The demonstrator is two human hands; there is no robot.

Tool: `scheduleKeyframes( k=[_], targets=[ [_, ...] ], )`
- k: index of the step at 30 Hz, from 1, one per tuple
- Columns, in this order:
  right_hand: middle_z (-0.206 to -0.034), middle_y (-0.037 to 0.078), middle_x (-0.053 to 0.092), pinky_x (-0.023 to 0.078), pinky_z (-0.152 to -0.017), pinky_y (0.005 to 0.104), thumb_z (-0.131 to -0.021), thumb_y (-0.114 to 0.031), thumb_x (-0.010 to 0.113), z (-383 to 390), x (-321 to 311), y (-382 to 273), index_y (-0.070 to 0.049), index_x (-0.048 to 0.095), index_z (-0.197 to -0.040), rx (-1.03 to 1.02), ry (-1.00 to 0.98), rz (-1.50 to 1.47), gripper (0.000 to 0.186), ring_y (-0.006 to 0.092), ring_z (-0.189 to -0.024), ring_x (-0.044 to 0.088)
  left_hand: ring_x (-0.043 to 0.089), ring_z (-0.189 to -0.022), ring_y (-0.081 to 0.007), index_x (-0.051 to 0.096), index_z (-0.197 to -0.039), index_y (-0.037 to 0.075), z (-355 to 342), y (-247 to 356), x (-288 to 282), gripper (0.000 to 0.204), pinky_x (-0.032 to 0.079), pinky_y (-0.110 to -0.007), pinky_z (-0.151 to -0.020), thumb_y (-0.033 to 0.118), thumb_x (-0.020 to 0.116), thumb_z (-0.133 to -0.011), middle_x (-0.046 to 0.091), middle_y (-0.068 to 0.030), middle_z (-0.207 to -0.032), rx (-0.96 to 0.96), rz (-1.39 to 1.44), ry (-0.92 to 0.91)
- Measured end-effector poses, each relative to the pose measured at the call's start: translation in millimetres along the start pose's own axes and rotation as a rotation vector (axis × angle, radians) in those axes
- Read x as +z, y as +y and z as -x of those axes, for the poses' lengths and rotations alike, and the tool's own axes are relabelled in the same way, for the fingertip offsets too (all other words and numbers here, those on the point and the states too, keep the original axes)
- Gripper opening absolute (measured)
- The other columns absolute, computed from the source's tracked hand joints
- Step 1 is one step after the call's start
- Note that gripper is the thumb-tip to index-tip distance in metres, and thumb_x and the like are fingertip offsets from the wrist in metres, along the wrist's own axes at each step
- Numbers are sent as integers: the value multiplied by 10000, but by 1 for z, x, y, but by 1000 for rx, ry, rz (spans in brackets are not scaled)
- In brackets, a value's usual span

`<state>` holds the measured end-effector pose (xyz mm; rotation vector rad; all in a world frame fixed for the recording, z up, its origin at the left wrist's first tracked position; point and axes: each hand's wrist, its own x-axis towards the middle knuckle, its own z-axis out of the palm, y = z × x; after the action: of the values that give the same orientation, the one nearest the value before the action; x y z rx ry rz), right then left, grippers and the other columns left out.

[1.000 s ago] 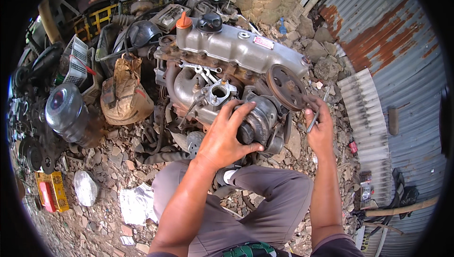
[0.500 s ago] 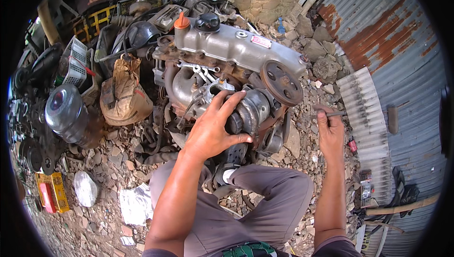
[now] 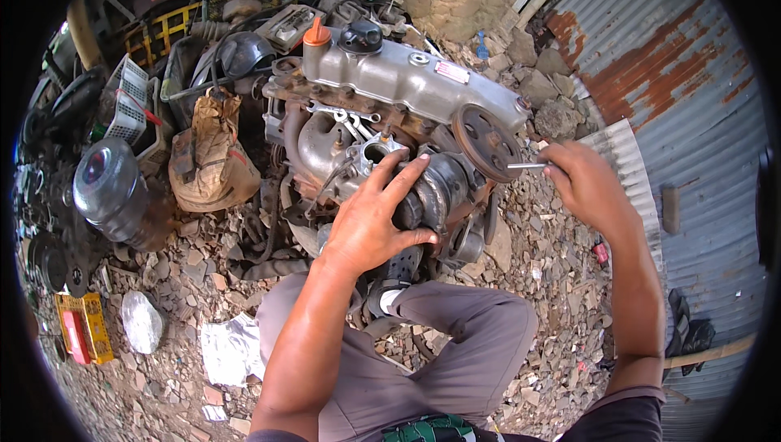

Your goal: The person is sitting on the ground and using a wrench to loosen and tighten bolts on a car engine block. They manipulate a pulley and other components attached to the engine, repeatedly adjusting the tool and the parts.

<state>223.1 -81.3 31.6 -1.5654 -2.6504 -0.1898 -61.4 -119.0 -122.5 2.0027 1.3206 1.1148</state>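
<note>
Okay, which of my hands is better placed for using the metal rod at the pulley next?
Your right hand, probably: it holds the metal rod, with the tip close to the pulley. Your left hand clasps the rounded metal part.

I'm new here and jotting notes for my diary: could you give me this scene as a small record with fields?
Left hand: spread around a rounded metal part on the engine's near side
Right hand: holds a slim metal rod, its tip at the pulley's rim; contact unclear
Engine top: silver cover with orange cap
Tools: wrenches lying on the engine
Left: clear plastic jug, brown bag
Right: rusty corrugated sheet
Ground: broken stones
</note>
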Motion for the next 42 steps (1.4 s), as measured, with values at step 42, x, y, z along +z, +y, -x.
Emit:
scheduleKeyframes(
  k=[42],
  targets=[
    [-992,114,620,464,-906,422,-784,29,604,-48,31,-6,-52,584,-1014,-332,-94,178,244,333,-1022,590,503,-1277,-416,402,-1499,249,-2,1,1,1020,462,-485,-1029,365,905,-619,436,-177,-1472,25,-62,46]
  ],
)
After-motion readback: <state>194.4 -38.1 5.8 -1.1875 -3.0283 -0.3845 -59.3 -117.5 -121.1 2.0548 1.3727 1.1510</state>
